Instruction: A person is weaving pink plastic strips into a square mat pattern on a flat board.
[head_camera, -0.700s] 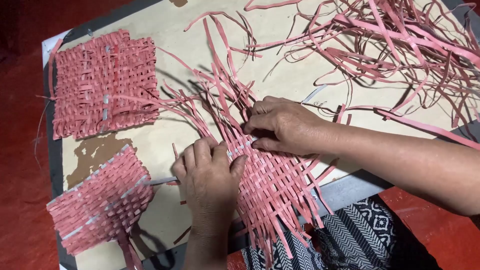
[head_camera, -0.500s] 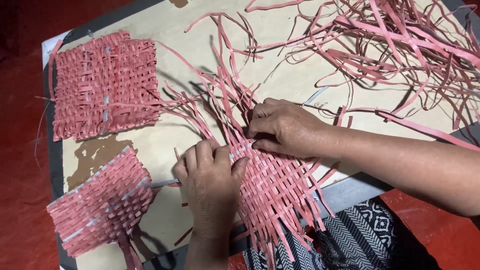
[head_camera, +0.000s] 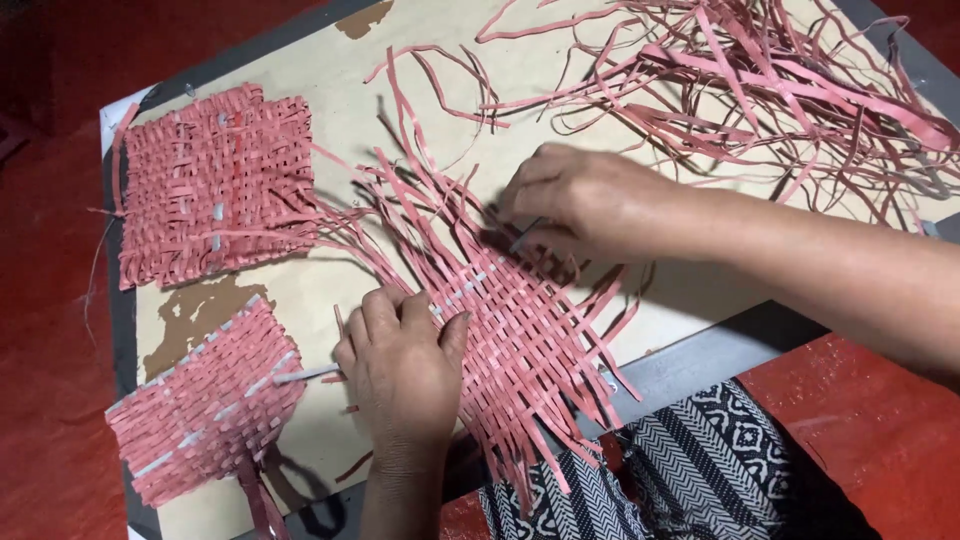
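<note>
Red floor surrounds a tan work board with a dark grey edge; nearest the viewer, black-and-white patterned cloth lies at the board's near edge. Item: left hand, palm down, fingers curled and pressing the near left edge of a half-woven pink strip mat; nothing gripped that can be seen. Item: right hand, beyond the left fingers, fingertips pinched together on strips at the mat's far edge; what lies between them cannot be made out. Loose strip ends fan out past both hands. Item: small woven pink mat, left of the left fingers, apart. Item: larger woven pink mat, farther left. Item: tangled heap of loose pink strips, beyond the right fingers.
</note>
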